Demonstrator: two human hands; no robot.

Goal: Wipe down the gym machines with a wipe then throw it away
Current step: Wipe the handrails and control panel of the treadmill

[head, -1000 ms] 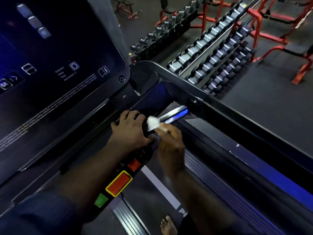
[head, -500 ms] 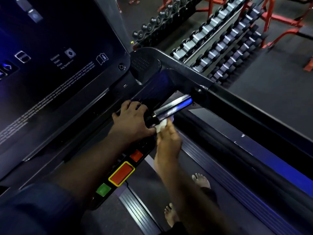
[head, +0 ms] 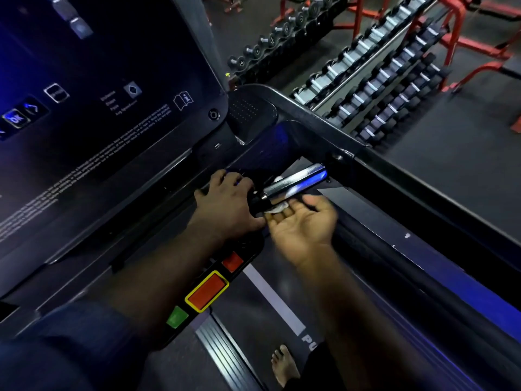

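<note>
**Wipe turned to the underside of the grip**

The right hand (head: 303, 224) lay palm-up, its fingers (head: 282, 214) reaching fairly straight beneath the shiny chrome cylindrical grip bar (head: 296, 180). The small crumpled white wipe (head: 277, 208) sat at the fingertips, touching the bar's underside. Motion blur hid whether the thumb pinched it or the fingers only pressed it up, so I cannot tell.

Half a second before, this hand was knuckles-up with the wipe at the near end of the bar; a second before, the wipe stood above the bar. The wrist had rolled over, which suggested that the top was done and the lower face was being cleaned.

The left hand (head: 228, 204) stayed where it was, fingers curled over the black treadmill handlebar (head: 255, 203) just beside the chrome grip, probably steadying the person.

Nearer the person along the same bar sat a red rectangular stop button with a yellow rim (head: 207, 290) and a green button (head: 177, 316). The dark glossy treadmill console (head: 112, 108) rose to the left, and a bare foot (head: 283, 365) stood on the belt. Racks of dumbbells (head: 366, 80) stood well apart on the floor.

Other surfaces likely remained, and the wipe was not yet thrown away.
</note>
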